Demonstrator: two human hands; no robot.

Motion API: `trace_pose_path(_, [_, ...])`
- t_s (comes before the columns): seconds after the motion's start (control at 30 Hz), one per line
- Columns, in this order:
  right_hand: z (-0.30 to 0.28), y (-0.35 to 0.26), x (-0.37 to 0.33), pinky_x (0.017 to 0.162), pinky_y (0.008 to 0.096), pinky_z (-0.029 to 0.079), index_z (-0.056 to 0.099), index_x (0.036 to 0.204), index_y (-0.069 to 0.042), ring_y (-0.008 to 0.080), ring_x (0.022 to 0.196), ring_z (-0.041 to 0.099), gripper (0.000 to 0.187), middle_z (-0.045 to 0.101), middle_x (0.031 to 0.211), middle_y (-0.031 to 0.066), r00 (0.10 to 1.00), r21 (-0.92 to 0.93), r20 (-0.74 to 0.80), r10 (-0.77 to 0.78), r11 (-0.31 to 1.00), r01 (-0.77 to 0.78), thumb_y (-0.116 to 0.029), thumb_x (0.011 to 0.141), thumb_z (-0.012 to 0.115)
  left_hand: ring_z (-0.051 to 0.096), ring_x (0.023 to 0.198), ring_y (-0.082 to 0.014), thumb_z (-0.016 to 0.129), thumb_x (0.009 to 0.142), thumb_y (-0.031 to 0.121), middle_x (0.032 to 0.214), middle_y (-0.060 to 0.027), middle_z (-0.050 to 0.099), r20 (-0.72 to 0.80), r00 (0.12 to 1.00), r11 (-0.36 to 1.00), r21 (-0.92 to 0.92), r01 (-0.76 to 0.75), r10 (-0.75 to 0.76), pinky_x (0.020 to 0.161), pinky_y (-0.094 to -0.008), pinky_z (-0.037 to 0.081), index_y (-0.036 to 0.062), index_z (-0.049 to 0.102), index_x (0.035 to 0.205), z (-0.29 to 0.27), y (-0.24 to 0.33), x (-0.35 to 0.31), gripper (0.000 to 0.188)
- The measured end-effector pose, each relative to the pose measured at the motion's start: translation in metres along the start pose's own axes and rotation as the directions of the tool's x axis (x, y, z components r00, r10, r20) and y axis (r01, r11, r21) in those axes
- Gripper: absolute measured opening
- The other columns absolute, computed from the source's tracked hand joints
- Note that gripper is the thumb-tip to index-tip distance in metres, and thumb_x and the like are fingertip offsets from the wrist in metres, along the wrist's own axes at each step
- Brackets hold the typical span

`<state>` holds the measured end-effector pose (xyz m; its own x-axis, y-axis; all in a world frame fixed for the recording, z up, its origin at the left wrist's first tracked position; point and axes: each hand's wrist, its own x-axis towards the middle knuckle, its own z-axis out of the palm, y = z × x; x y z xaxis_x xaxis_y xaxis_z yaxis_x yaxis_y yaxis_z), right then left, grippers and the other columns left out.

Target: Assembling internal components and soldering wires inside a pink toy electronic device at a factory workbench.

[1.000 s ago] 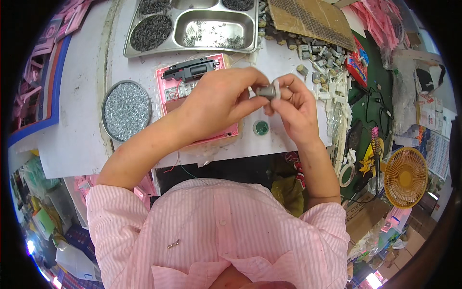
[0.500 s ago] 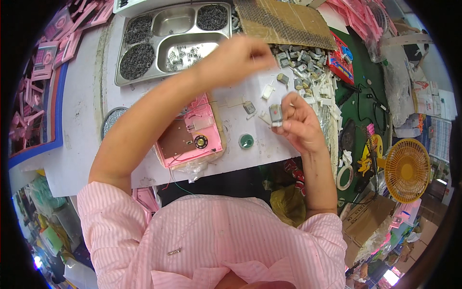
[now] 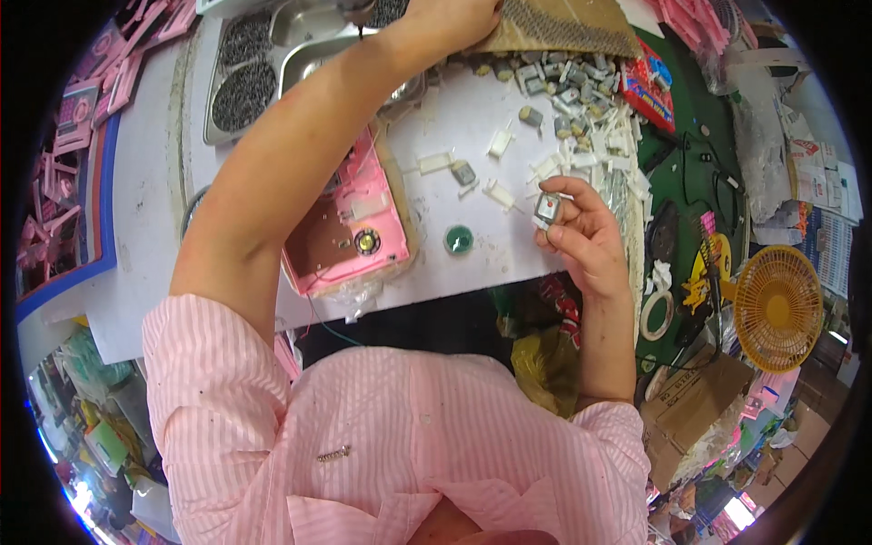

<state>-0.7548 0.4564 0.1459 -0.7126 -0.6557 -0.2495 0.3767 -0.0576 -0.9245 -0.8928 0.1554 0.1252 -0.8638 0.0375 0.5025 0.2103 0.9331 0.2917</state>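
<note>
My right hand pinches a small grey motor with a white plastic end between thumb and fingers, a red dot showing on its face. My left hand is stretched far forward to the top edge, beside a brown cardboard sheet. Its fingers are partly cut off, so what they hold cannot be made out. Beneath my left forearm lies an open pink plastic housing with a round black speaker. Between housing and right hand are another grey motor and white plastic pieces.
A pile of grey motors and white parts spreads at the far right. A metal tray of dark screws stands far left, a dark tool tip above it. A small green-filled round pot sits near the front edge.
My left hand has moved forward, away from the motor, to the top edge. The motor in my right hand has been turned a little. The dark tool tip has come into view.
</note>
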Motion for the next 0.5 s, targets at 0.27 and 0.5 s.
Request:
trace_pose_path(0.27, [0.031,0.028,-0.002,0.063,0.0201,0.039,0.062,0.125,-0.003,0.0036,0.066,0.047,0.039,0.053,0.073,-0.0037,0.997,-0.563,0.070,-0.019,0.824,0.055,0.001,0.086,0.065,0.066,0.069,-0.0385,0.069,0.082,0.014,0.073,-0.0184,0.065,-0.185,0.977,0.942,-0.295,-0.157,0.105,0.067,-0.0469,0.054,0.0000,0.065,0.085,-0.045,0.035,-0.036,0.015])
trace_pose_path(0.5, [0.055,0.024,0.013,0.062,0.0330,0.048,0.064,0.118,-0.004,0.0196,0.063,0.058,0.037,0.058,0.070,0.0076,0.991,-0.810,0.133,-0.003,0.576,0.110,-0.006,0.081,0.066,0.063,0.086,-0.0086,0.066,0.092,-0.001,0.093,-0.0037,0.067,0.258,0.944,0.652,-0.683,0.329,-0.206,0.076,-0.0227,0.051,-0.0027,0.067,0.102,-0.159,0.064,-0.174,0.011])
